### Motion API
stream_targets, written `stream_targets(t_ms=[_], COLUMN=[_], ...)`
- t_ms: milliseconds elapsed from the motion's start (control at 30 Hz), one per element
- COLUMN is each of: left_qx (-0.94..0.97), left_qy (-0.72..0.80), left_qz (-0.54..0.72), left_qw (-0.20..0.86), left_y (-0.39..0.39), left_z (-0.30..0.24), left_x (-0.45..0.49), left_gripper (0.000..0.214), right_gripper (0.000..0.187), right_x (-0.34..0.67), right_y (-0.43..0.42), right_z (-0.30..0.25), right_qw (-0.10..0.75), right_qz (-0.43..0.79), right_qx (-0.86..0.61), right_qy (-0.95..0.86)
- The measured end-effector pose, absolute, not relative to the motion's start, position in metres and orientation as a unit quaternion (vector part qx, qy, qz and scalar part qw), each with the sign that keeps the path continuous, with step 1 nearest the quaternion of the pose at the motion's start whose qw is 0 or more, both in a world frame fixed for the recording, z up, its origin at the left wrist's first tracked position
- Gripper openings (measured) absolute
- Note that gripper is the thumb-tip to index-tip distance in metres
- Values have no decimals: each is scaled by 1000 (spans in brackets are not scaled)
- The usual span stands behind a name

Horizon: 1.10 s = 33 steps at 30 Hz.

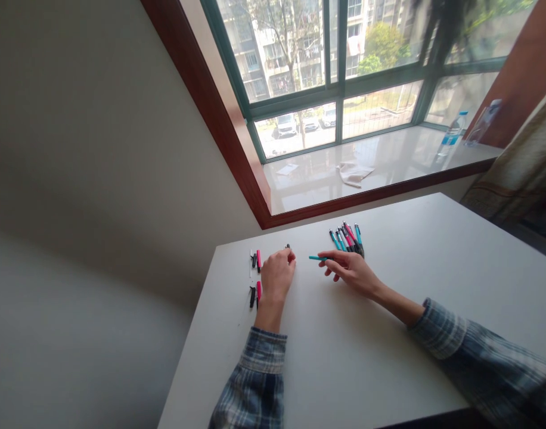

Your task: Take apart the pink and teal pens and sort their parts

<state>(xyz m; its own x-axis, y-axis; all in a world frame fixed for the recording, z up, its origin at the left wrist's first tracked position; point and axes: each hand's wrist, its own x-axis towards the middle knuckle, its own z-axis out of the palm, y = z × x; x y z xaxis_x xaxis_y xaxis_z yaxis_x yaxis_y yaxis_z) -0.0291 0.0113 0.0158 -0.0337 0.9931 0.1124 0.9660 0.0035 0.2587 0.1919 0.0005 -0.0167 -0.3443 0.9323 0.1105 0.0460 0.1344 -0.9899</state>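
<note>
My left hand (278, 271) is closed, fingers curled, above the left part of the white table. A small dark pen part (288, 246) with a silvery tip sticks out past its fingers; the rest of it is hidden. Between thumb and fingers, my right hand (351, 271) pinches a teal pen barrel (316, 258) that points left toward the other hand. Just beyond the right hand lies a bunch of teal, pink and black pens (347, 237). Left of my left hand are a pink pen barrel (258, 261), a black pen part (254, 260), another pink barrel (258, 291) and another black part (252, 297).
The white table (366, 369) meets the wall below a window sill with a red-brown edge (380, 192). On the sill are a crumpled cloth (354, 173), a paper (287, 170) and a water bottle (452, 136), with a second clear bottle (482, 123). A curtain (514, 161) hangs at right.
</note>
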Motion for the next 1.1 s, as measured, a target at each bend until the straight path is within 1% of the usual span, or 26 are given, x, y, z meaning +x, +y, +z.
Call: stream_targets(t_ms=[67,167,267,367,500,633,867,1100], left_qx=[694,694,668,617,590,593,610,608], left_qy=[706,703,723,765,791,790,773,772], left_qz=[133,143,167,179,140,106,134,147], left_qw=[46,57,60,40,82,113,109,111], left_y=[12,14,14,11,7,5,7,11], left_z=[17,25,39,52,56,51,48,47], left_x=[-28,-29,-35,-42,-41,-34,-25,-20], left_gripper=[15,14,12,16,16,14,22,24], right_gripper=[44,44,43,36,31,30,23,27], right_x=[189,184,178,172,164,160,156,149], right_y=[1,2,2,3,9,16,20,19], right_z=[-22,-27,-26,-19,-14,-14,-9,-1], right_qw=[399,396,395,371,341,325,311,292], right_qz=[522,490,438,364,277,222,194,187], right_qx=[-388,-387,-409,-443,-457,-480,-474,-475], right_qy=[-646,-673,-696,-731,-773,-784,-800,-809])
